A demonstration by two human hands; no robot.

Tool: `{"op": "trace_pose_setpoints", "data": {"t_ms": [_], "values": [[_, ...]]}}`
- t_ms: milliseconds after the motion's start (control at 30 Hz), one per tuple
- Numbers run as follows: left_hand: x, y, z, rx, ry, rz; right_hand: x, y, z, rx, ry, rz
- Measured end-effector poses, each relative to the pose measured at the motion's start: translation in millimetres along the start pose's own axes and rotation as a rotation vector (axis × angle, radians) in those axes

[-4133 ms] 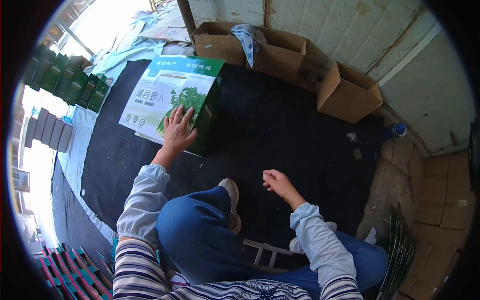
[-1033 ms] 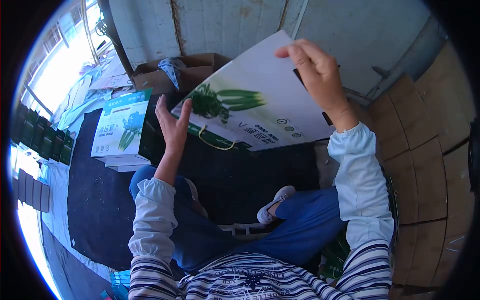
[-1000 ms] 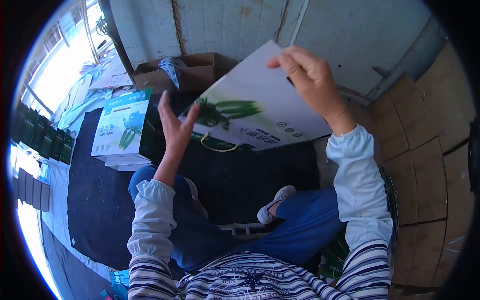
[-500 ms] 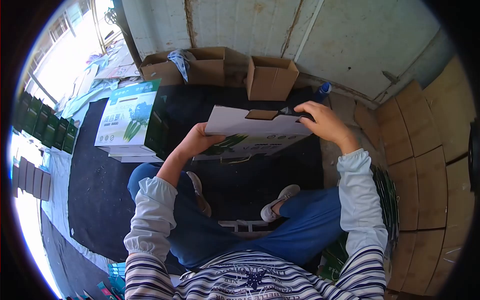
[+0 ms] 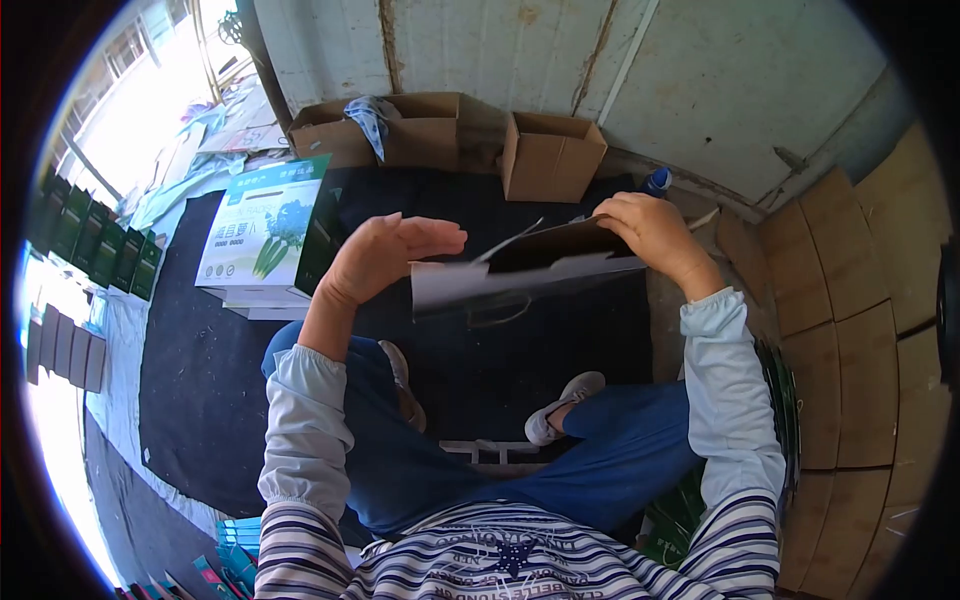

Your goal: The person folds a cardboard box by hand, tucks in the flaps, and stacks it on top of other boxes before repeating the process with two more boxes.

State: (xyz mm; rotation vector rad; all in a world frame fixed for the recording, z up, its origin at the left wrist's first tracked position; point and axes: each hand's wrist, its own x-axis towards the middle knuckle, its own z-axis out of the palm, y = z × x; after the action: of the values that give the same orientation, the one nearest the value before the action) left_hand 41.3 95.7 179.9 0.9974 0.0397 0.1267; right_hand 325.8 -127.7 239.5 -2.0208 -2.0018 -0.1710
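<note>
Right grip (image 5: pixel 655 237) on one carton (image 5: pixel 445 288), two shoes (image 5: pixel 543 427)

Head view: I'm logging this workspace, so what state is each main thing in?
Held carton: open-topped, partly blurred.
Left hand: open, at the carton's left end; contact unclear.
Right hand: gripping its right end.
Printed box: on the dark mat, printed face showing.
Patterned cloth: draped over box edge.
Small brown box: upright, open-topped.
</note>
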Motion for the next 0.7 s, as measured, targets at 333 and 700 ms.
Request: {"op": "trace_pose_setpoints", "data": {"t_ms": [333,700], "values": [[43.5,-46.5,12.7,0.875,0.100,-0.122,75.9,-90.3,46.1,-0.125,-0.191,-0.399],[53.9,-69.2,-10.0,1.095,0.218,-0.140,57.6,-35.8,66.7,-0.121,-0.180,-0.217]]}}
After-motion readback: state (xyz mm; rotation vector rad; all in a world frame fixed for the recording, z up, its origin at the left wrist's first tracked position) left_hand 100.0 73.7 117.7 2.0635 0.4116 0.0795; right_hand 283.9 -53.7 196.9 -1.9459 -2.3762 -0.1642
